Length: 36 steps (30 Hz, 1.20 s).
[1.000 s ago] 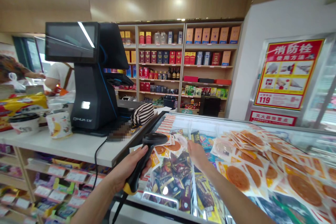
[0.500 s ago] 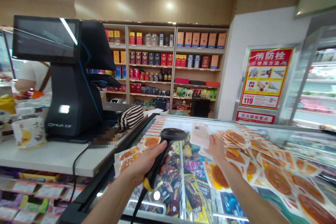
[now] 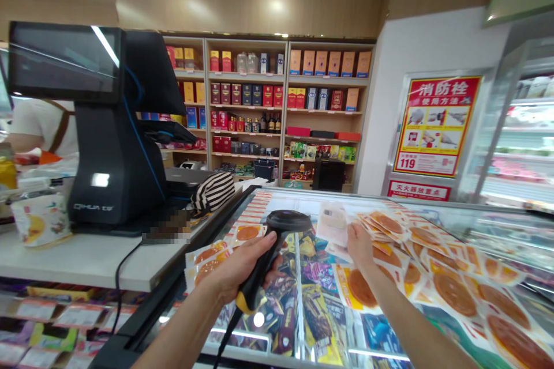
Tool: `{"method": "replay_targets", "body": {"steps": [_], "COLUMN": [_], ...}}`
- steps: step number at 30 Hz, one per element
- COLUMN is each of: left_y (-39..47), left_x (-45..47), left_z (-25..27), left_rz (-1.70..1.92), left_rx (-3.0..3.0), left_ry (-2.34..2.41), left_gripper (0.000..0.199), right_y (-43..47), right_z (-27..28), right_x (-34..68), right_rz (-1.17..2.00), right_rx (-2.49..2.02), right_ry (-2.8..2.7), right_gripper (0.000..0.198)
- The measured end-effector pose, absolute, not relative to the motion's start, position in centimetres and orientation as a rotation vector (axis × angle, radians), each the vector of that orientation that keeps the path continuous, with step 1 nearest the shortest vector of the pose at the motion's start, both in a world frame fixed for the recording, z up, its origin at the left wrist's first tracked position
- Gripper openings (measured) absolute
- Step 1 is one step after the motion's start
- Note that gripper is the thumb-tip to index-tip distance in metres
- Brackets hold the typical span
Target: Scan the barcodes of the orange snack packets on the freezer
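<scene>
Gripping the stiff, probably light scanner (image 3: 261, 270) sensibly by its handle in the curled left hand (image 3: 242, 260), above the freezer (image 3: 289, 200), aimed towards the freezer's right side, slanting lengthwise away from its near edge. Pinching the packet (image 3: 332, 223) by its right margin in the right hand (image 3: 360, 245), over the freezer's farther half: likely light, floppy, slick; of unclear long axis.

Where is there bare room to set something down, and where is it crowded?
Bare counter lies in front of the terminal, between the printed container and the black cable. The glass between the forearms, nearer than the scanner, looks free on top. Flat packets crowd the glass beside the right hand.
</scene>
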State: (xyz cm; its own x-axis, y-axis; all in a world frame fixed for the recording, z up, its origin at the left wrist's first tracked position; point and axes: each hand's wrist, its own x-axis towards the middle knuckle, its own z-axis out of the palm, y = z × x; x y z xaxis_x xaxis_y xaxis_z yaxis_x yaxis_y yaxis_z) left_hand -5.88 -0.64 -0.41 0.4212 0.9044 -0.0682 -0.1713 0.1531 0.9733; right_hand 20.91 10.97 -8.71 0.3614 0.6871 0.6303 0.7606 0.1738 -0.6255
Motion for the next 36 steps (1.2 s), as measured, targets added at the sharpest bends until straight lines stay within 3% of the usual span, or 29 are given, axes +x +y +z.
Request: {"method": "replay_targets", "body": {"steps": [6, 13, 19, 29, 36], "left_y": [-0.7, 0.1, 0.7, 1.3, 0.7], "left_x": [-6.3, -6.7, -6.5, -7.5, -11.1], "left_z": [-0.5, -1.0, -1.6, -1.9, -2.6], "left_rz": [0.92, 0.929, 0.946, 0.992, 1.074], "left_rx": [1.159, 1.158, 1.138, 1.107, 1.022], "left_ry": [0.809, 0.872, 0.94, 0.961, 1.038], "left_gripper": [0.038, 0.036, 0.034, 0.035, 0.034], "right_y": [11.2, 11.0, 10.4, 9.8, 10.6], "right_z": [-9.1, -5.8, -1.8, -6.7, -6.3], "right_x": [20.3, 22.9, 29.9, 33.4, 26.9], "right_rz": [-0.043, -0.235, -0.651, -0.653, -0.69], "right_rx": [-1.585, -1.609, -1.682, -1.896, -1.544], "right_ry": [-1.326, -1.212, -1.095, -1.579, -1.633], "right_gripper": [0.028, 0.032, 0.038, 0.032, 0.032]}}
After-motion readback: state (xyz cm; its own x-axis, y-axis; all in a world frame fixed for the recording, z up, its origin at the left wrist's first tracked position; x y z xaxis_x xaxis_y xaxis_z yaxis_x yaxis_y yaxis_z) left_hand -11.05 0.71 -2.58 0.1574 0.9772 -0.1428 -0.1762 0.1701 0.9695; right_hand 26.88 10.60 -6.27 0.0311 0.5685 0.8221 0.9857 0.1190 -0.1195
